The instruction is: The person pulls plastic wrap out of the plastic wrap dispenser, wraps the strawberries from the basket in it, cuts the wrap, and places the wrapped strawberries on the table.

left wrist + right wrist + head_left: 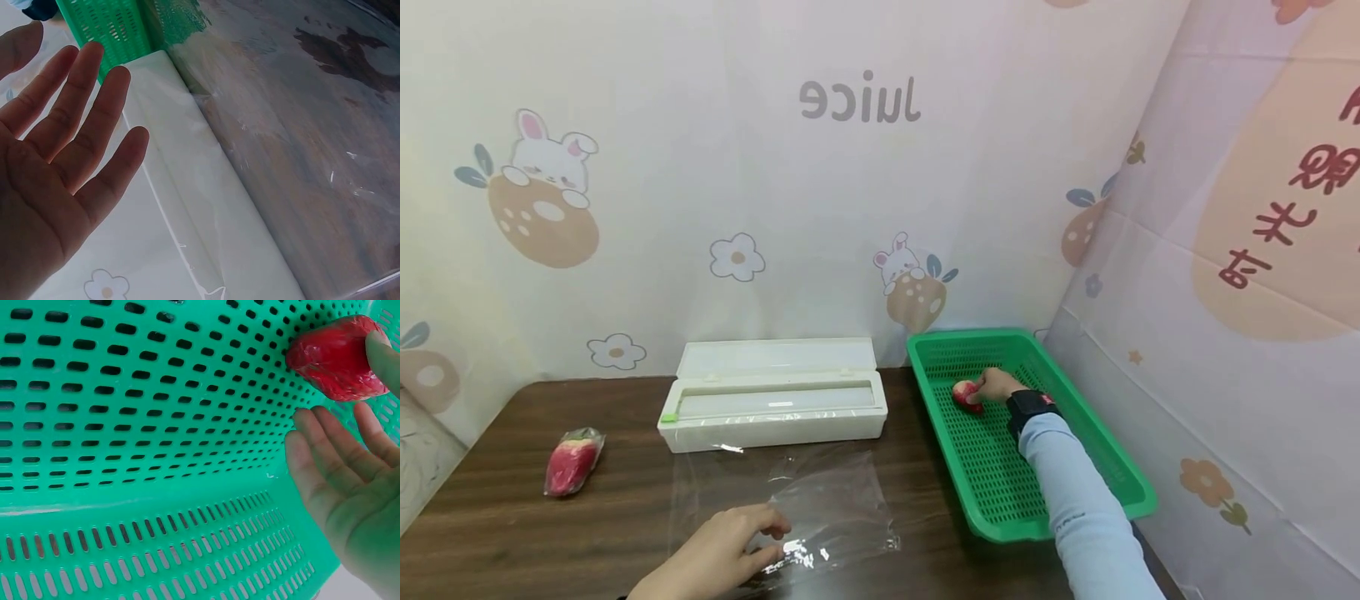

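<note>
In the head view my right hand [997,385] reaches into the green basket [1004,533] at a red fruit [964,392] with a pale patch. The right wrist view has the thumb on the fruit's end [337,357] and the index fingertip at its lower edge; the other fingers of the hand [356,469] extend fairly straight. My left hand [718,546] hovers at the clear plastic film [842,500], fingers loosely bent and holding nothing. Its palm and spread fingers [69,156] show in the left wrist view.
Behind the film stands a white cling film dispenser [775,431], its lid [775,357] raised. A red fruit in clear wrap [574,462] lies on the left of the dark wooden table [497,533]. A printed cloth backdrop [820,192] closes off the back and right.
</note>
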`<state>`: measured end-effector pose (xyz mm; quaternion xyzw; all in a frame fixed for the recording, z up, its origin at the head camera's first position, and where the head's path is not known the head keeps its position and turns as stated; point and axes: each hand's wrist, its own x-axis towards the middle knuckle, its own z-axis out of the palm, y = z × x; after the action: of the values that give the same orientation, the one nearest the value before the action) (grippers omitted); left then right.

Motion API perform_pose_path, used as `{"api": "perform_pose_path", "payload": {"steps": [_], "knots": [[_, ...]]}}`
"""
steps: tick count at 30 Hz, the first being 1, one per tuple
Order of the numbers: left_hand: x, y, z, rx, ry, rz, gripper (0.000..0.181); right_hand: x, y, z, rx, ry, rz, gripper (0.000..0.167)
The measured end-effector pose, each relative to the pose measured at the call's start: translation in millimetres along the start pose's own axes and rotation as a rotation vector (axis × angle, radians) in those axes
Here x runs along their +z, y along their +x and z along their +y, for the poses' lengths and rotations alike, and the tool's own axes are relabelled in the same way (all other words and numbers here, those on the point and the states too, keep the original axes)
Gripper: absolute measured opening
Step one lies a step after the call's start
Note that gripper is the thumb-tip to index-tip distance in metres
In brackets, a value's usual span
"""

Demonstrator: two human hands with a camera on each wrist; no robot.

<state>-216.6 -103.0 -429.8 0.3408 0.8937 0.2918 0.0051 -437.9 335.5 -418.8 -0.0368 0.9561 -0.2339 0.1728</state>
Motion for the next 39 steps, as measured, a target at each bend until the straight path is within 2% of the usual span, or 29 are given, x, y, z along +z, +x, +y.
{"api": "perform_pose_path", "payload": {"steps": [4, 7, 9, 23, 29, 35, 39], "knots": [[1.0, -0.8, 0.2, -0.013, -0.009, -0.012, 0.014, 5, -4.0, -4, 0.010, -0.051, 0.022, 0.027], [1.4, -1.5, 0.6, -0.018, -0.016, -0.013, 0.014, 10, -0.2, 1, 0.019, -0.094, 0.031, 0.056], [2.1, -2.5, 0.9, -0.015, -0.019, -0.007, 0.014, 14, 3.6, 4, 0.018, -0.102, 0.026, 0.061], [8.1, -9.3, 4.1, -0.039, -0.057, -0.026, 0.013, 26, -6.1, 0, -0.031, -0.106, 0.022, 0.053], [10.2, -11.3, 4.3, -0.045, -0.052, -0.028, 0.014, 28, -2.8, 4, -0.012, -0.058, 0.046, 0.040], [10.5, -13.6, 3.9, -0.048, -0.036, -0.018, 0.015, 23, -7.5, 0, -0.036, 0.008, 0.059, 0.062], [7.5, -13.4, 3.5, -0.058, -0.033, -0.012, 0.015, 11, -14.0, -7, -0.065, 0.083, 0.071, 0.067]]}}
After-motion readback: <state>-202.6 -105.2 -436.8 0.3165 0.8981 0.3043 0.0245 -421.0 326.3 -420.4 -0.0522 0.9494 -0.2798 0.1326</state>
